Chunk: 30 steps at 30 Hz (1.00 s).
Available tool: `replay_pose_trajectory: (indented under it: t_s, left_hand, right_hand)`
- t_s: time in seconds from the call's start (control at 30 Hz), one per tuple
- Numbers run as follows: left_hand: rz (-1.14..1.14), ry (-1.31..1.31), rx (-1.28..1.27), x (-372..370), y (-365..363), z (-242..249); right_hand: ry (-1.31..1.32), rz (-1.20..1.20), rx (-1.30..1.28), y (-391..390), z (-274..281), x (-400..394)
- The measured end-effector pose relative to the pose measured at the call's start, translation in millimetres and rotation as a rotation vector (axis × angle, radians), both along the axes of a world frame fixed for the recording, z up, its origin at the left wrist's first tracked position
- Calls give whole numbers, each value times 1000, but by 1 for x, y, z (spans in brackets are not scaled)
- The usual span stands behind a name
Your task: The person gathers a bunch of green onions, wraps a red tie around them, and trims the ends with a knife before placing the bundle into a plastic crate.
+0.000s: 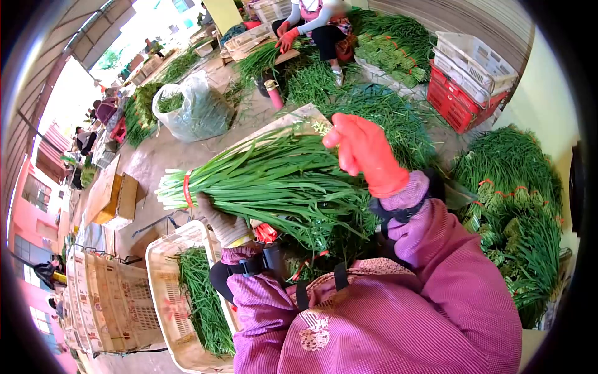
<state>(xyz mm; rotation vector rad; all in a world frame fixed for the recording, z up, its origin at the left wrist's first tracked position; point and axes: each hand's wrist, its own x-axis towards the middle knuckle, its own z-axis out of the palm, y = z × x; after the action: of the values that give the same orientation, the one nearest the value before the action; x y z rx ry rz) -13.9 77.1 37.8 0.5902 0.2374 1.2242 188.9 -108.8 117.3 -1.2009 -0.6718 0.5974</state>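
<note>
A bundle of garlic chives point(268, 181) lies across in front of me, its pale cut ends to the left and its green leaves spreading right. A red band point(187, 189) circles it near the cut ends. My left hand point(223, 225), in a grey glove with a yellow cuff, grips the bundle's near side just right of the band; some of its fingers are hidden. Above the leafy end is my right hand point(366, 153) in an orange-red rubber glove, apart from the bundle, with loosely bent fingers spread. Small pale bits point(322, 127) show beside its fingertips.
A white crate point(156, 268) with loose greens stands at my left. Tied bundles point(514, 206) are piled at right, below stacked crates point(464, 87). Ahead are a plastic bag point(199, 118), a pink bottle point(274, 95) and a co-worker's red-gloved hands point(287, 38).
</note>
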Motion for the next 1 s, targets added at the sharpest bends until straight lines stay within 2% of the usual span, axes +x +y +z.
replay_pose_trajectory:
  t_s: [0.03,0.1,0.13,0.2,0.3,0.33,0.4,0.43,0.5,0.53,0.6,0.67,0.73,0.77,0.87,1.0]
  left_hand:
    - [22,18,22,-2,8,-3]
    - [33,18,22,-5,5,-7]
    - [41,19,19,-5,1,-6]
    - [36,34,22,-2,-6,-3]
    - [52,59,19,4,-14,1]
    - [28,48,25,5,-19,4]
    - [16,48,47,3,-8,-3]
    - [14,24,38,2,-8,-5]
    - [14,-2,14,-2,-10,-3]
    - [20,-1,19,-4,-10,-3]
    - [23,-7,55,-8,-7,-2]
    - [22,-25,103,-8,-10,-1]
    - [43,8,69,-7,-18,2]
    - [23,25,68,-6,-21,3]
    - [-23,86,124,-2,-32,5]
    - [-12,122,171,3,-44,8]
  right_hand:
    - [0,2,4,-11,2,7]
    - [-96,305,-389,-33,9,12]
    - [-92,307,-390,-34,6,8]
    - [-197,440,-555,-36,-5,-6]
    - [-632,571,-784,-29,-7,-24]
    - [-690,449,-657,-22,-29,-31]
    - [-370,450,-520,-21,-47,-35]
    - [-372,455,-513,-23,-46,-32]
    - [25,372,-300,-34,-40,-28]
    - [140,323,-186,-39,-35,-21]
    - [-5,195,-223,-47,-22,-6]
    - [-30,243,-229,-48,-12,-4]
    - [-122,454,-397,-45,-2,-15]
    - [-210,430,-318,-38,-6,-25]
    - [-352,535,-540,-19,13,-43]
    - [-182,528,-344,13,-22,-51]
